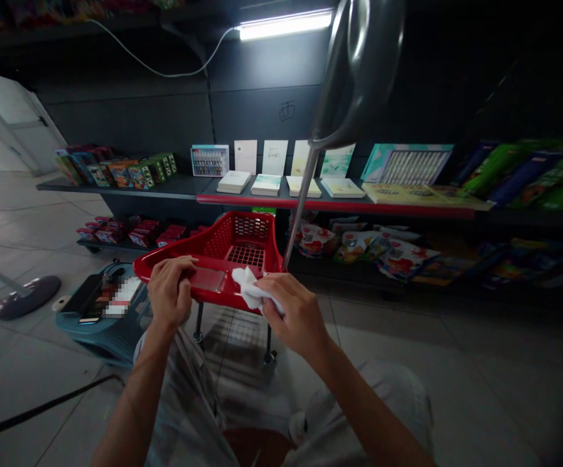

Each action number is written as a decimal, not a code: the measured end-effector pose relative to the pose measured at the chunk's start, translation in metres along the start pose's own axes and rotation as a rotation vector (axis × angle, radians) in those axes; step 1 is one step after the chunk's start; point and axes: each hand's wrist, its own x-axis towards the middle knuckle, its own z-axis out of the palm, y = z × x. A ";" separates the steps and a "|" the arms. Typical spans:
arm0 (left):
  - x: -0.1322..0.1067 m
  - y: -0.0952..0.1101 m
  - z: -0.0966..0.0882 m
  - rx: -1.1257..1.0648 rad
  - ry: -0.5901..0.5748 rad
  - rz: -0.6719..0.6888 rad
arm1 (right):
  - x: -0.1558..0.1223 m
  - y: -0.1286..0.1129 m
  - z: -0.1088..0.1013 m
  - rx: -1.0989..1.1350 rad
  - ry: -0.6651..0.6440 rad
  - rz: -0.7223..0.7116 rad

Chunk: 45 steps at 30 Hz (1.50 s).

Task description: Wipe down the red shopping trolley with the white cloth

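Note:
A red plastic shopping basket (223,240) on a wheeled frame stands right in front of me, tilted toward me. My left hand (169,292) is closed over the near rim of the basket, gripping it. My right hand (294,311) pinches a crumpled white cloth (248,285) and presses it against the same near rim, to the right of the left hand. A metal handle pole (301,204) rises from the basket's right side up to a blurred grey loop at the top of the view.
Dark shelves behind the basket carry books (266,185), boxed toys (116,172) and paint sets (408,165). Snack bags (359,246) lie on the lower shelf. A blue-grey bin (101,311) sits on the tiled floor at left, beside a stand base (26,295).

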 end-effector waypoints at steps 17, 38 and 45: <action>-0.012 0.043 0.014 -0.007 -0.076 0.085 | -0.008 -0.007 0.003 0.233 0.621 0.243; 0.002 -0.015 -0.017 -0.281 -0.106 0.010 | 0.017 -0.010 0.047 0.378 0.174 0.206; 0.009 -0.005 -0.023 -0.318 -0.330 -0.071 | 0.024 -0.022 0.052 0.391 0.154 0.219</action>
